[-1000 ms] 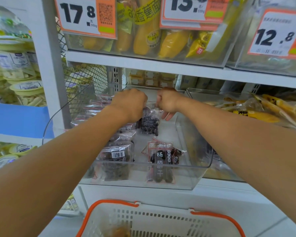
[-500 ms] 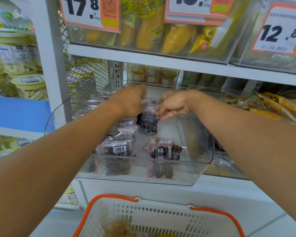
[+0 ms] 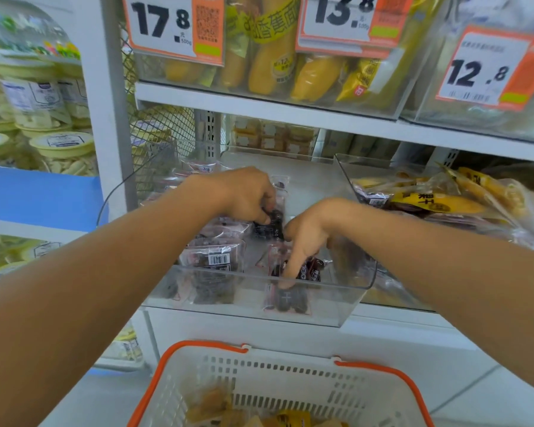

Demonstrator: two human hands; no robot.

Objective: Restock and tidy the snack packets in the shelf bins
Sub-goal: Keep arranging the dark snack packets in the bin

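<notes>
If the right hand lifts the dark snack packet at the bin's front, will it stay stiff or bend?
The dark snack packet will probably flop: its wrapper looks like thin clear film. It seems light, being small and flat. The glossy film may slip under the right hand.

— What carries everything here?
— A white metal shelf, with a second white shelf board above it.
— What sits directly on the lower one?
— A clear plastic bin holding dark snack packets in see-through wrappers, and just beside it on the right another clear bin with yellow-and-brown packets.
— And the upper board?
— Clear bins of yellow banana-shaped packets, fronted by white-and-orange price cards.
— Anything below?
— A white slotted basket with an orange rim; what it rests on is not visible.
</notes>
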